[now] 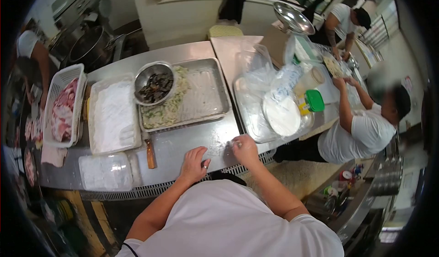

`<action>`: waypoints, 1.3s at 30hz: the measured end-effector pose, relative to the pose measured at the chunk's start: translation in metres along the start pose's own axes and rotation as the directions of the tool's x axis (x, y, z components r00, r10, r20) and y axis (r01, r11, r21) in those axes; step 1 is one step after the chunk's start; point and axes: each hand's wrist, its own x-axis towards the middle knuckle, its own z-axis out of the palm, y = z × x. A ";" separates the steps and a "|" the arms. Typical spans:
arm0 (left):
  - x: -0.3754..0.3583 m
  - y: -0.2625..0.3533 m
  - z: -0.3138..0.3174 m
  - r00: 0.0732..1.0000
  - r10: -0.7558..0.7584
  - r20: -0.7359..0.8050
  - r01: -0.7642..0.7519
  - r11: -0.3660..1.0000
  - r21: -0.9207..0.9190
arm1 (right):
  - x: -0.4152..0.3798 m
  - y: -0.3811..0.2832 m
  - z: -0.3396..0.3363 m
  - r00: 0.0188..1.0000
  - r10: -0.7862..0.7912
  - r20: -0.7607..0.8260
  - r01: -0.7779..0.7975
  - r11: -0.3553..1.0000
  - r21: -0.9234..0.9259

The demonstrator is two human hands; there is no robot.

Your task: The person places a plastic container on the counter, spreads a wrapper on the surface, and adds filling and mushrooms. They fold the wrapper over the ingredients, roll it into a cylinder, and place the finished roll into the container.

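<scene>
My left hand [195, 165] rests at the front edge of the steel table, holding nothing, with its fingers stretched out. To its right, my right hand [245, 151] is closed in a pinch over the table; a small pale bit shows at the fingertips, too small to name. Ahead lies a metal tray [206, 90] with a chopped green-and-white mixture [171, 106] along its left side. A steel bowl of dark pieces [155, 84] sits on the tray's left part. Left of my left hand, a wooden-handled tool [150, 152] points toward the tray, its far end partly hidden.
On the left are a tub of white powder [114, 115], a lidded plastic container [106, 171] and a white basket of raw meat [67, 101]. At right, a tray [260, 129] carries plastic bags and a green-lidded jar [313, 101]. Co-workers [366, 131] stand on both sides.
</scene>
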 end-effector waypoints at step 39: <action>0.006 0.005 0.006 1.000 0.027 0.014 -0.028 0.997 0.077 | 0.048 0.116 -0.081 0.975 0.048 -0.216 -0.146 0.873 -0.465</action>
